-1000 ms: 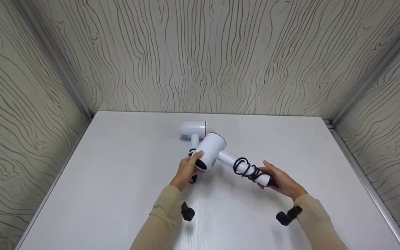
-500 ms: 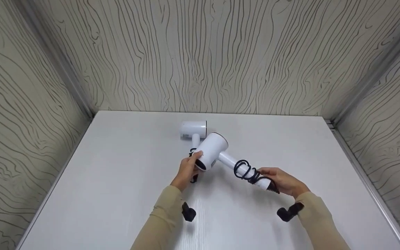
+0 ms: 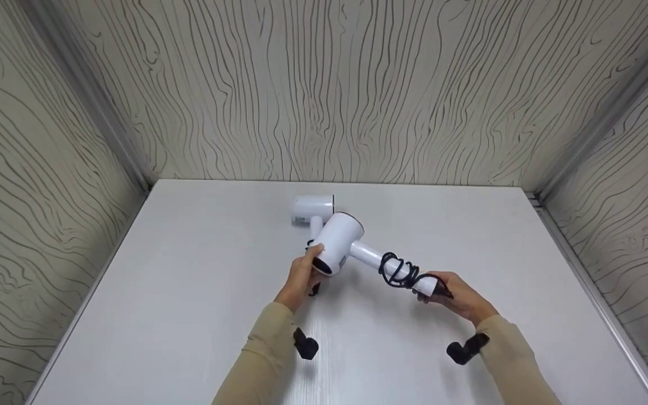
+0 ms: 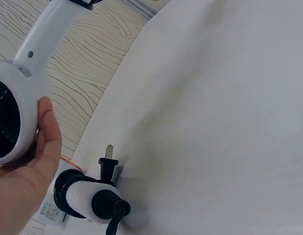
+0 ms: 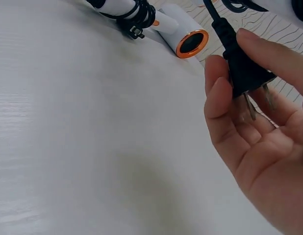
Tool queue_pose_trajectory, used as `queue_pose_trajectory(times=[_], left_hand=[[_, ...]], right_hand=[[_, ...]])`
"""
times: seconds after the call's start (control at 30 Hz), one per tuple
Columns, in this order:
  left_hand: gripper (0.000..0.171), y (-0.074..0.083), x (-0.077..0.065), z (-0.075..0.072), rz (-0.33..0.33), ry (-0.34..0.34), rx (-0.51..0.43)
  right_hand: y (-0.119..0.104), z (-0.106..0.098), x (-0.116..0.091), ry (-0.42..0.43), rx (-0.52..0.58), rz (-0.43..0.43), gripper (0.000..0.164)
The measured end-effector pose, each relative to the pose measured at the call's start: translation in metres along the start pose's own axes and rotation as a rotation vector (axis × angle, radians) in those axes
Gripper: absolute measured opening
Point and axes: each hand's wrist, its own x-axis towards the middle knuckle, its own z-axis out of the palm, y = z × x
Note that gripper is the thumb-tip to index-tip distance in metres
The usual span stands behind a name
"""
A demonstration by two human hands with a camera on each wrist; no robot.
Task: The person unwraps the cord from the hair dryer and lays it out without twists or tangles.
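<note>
Evidently, the glossy white, cylinder-headed plastic hair dryer (image 3: 340, 241) is hard and stiff, probably fairly light, and its smooth shell could slip under a loose touch; a grip round the barrel plus support at the slim white handle (image 3: 367, 254) should suit it. The soft black cable (image 3: 397, 271) wound about that handle would likely shift if grabbed. The dryer is held above the white tabletop (image 3: 206, 264), partly overlapping, in the head view, a second white cylindrical hair dryer (image 3: 308, 208) lying there. The left hand (image 3: 300, 277) grips the barrel beside its black intake end, though the fingers underneath are mostly hidden. The right hand (image 5: 269, 142) pinches the black two-pin plug (image 5: 245, 71) between thumb and curled fingers. The hands are well apart.
</note>
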Motion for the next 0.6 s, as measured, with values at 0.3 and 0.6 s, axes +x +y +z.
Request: queue_pose_trajectory(times=[0.3, 0.6], left_hand=[[0.070, 0.0011, 0.0010, 0.0036, -0.008, 0.061, -0.056], [0.071, 0.0001, 0.0024, 0.0052, -0.003, 0.161, -0.077]], right_hand=[[0.0068, 0.0087, 0.0024, 0.253, 0.002, 0.049, 0.015], [0.0031, 0.0086, 0.0032, 0.211, -0.117, -0.037, 0.014]])
